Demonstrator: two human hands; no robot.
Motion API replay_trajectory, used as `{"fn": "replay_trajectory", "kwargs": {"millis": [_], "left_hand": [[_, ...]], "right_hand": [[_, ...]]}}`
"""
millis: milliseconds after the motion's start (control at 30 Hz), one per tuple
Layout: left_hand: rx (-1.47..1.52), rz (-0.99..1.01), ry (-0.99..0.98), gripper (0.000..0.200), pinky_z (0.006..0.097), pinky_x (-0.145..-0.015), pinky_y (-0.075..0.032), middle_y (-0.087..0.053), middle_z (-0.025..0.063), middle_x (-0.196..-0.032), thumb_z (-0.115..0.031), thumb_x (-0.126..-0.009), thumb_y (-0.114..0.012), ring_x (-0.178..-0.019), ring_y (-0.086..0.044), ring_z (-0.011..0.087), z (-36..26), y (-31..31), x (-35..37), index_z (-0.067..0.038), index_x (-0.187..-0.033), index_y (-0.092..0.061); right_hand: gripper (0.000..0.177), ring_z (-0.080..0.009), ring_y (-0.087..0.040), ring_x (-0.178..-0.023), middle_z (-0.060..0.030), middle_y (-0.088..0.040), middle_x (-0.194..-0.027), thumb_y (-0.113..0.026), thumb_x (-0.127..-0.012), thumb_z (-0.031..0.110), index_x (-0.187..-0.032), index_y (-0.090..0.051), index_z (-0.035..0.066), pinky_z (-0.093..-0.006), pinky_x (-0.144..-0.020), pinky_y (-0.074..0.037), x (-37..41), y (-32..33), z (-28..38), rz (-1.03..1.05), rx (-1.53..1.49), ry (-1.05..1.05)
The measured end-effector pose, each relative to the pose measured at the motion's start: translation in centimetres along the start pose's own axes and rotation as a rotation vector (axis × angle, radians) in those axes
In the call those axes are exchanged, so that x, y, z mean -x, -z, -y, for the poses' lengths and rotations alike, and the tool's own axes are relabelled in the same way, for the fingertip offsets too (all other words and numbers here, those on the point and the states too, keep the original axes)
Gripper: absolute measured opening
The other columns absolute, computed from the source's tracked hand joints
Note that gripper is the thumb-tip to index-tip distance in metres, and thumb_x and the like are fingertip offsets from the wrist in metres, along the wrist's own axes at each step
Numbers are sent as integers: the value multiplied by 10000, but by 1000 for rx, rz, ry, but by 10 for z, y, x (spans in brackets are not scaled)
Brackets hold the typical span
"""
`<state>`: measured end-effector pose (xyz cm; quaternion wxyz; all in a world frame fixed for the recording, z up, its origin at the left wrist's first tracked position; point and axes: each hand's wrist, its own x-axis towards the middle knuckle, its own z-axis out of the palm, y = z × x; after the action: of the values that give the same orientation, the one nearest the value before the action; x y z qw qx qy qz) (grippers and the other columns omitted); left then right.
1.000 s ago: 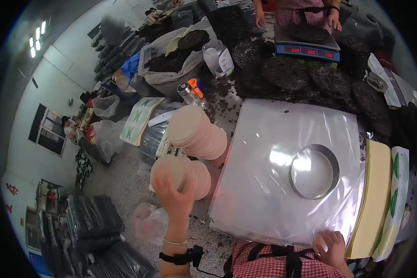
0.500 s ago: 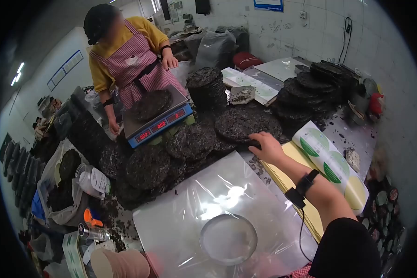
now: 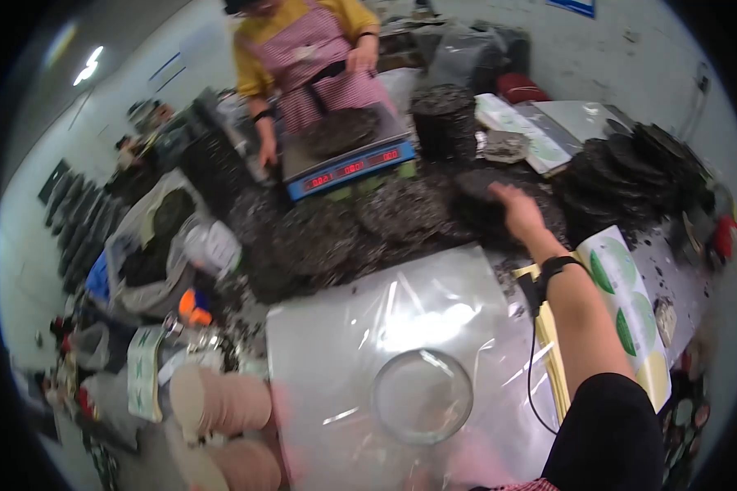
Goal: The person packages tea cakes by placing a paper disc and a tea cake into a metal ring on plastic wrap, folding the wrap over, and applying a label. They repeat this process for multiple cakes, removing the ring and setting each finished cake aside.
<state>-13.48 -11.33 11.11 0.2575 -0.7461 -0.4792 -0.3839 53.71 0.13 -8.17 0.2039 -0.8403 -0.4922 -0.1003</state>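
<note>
My right hand (image 3: 517, 209) reaches in from the right across the table, its fingers closed on the edge of a dark, round dried seaweed cake (image 3: 476, 199). That cake looks tilted up, slightly blurred, over the other cakes. Beside it lies another seaweed cake (image 3: 405, 209), in a row of several along the back of a clear plastic sheet stack (image 3: 336, 344). On the plastic rests a clear round ring (image 3: 382, 403). My left hand is out of view.
Across the table a co-worker (image 3: 323, 61) stands behind a blue scale (image 3: 352, 169) bearing one cake. Cake stacks (image 3: 444, 123) rise behind. Label sheets (image 3: 622, 295) lie right; a white jar (image 3: 211, 248), an open bag (image 3: 172, 274) and pinkish rolls (image 3: 229, 401) stand left.
My right hand, earlier resting at the cake's edge, now grips and tilts it up. The whole view has shifted, so the scene sits lower and further right. The scale's display reads differently.
</note>
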Motion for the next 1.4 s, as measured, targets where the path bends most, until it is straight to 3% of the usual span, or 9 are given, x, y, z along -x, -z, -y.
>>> {"fn": "replay_trajectory", "kwargs": {"millis": [100, 233, 367, 467, 800, 1067, 1233, 1333, 1400], "left_hand": [[672, 188, -461, 228, 435, -841, -553, -685, 165, -1067, -170, -773, -731, -1008, -647, 363, -28, -63, 23, -44, -963, -729], [782, 399, -301, 228, 456, -953, -542, -704, 107, -1116, -54, -834, -665, -1067, -655, 332, -141, -135, 73, -66, -1041, -759], [944, 622, -372, 242, 421, -965, -522, -670, 107, -1165, -57, -872, -680, -1097, -631, 283, -138, -148, 103, -61, -1113, -707], [1367, 578, 528, 187, 396, -926, -521, -655, 149, -1143, -134, -922, -686, -1067, -633, 256, -119, -151, 137, -11, -1063, -683], [437, 1342, -311, 1431, 399, -827, -613, -452, 292, -1338, -467, -434, -994, -1010, -680, 371, -155, -212, 58, -2, -1515, -179], [628, 1281, -213, 1019, 424, -877, -579, -517, 218, -1291, -297, -631, -926, -1133, -628, 364, -158, -212, 59, -5, -1445, -386], [481, 373, 217, 657, 520, -1053, -403, -538, 237, -1289, -234, -835, -765, -1209, -513, 404, -82, -186, 48, 45, -1363, -491], [688, 413, 600, 574, 487, -1079, -393, -533, 235, -1309, -172, -885, -710, -1247, -512, 356, -8, -239, 97, 56, -1369, -504], [1084, 1243, 1251, 507, 457, -1071, -420, -541, 222, -1341, -132, -938, -655, -1237, -541, 319, 29, -251, 90, 39, -1385, -488]], "right_hand": [[666, -406, -547, -1294, -215, -605, -1364, -472, -800, -149, -1386, -595, 142, -436, -1114, -428, 9, 62, 37, -558, -373, 18], [708, -357, -510, -1363, -198, -581, -1409, -442, -760, -187, -1406, -576, 71, -412, -1174, -349, 84, 180, 130, -634, -597, 325], [462, -398, -550, -1288, -166, -619, -1375, -627, -820, 10, -1266, -695, 111, -507, -1087, -428, 226, 208, 198, -378, -425, 569], [567, -319, -510, -1301, -135, -542, -1471, -627, -827, 47, -1374, -630, 192, -471, -1097, -393, 310, 162, 221, 22, -181, 518], [1264, -415, -622, -1063, -238, -448, -1396, -948, -552, 309, -1539, -228, -11, -443, -930, -559, 240, 99, 247, 908, -101, 321], [1121, -430, -669, -1008, -253, -491, -1314, -935, -573, 298, -1493, -354, 29, -428, -916, -566, 253, 53, 237, 877, -177, 281], [329, -336, -643, -972, -150, -652, -1037, -740, -830, 85, -1156, -701, 70, -413, -845, -539, 199, 111, 173, 338, -612, 86], [612, -369, -522, -1228, -159, -571, -1291, -796, -752, 97, -1325, -583, 82, -433, -1021, -474, 129, 77, 91, -219, -205, -54], [960, -392, -376, -1421, -186, -406, -1534, -849, -716, 218, -1543, -366, 152, -454, -1192, -328, 88, 55, 59, -129, -30, -93]]}}
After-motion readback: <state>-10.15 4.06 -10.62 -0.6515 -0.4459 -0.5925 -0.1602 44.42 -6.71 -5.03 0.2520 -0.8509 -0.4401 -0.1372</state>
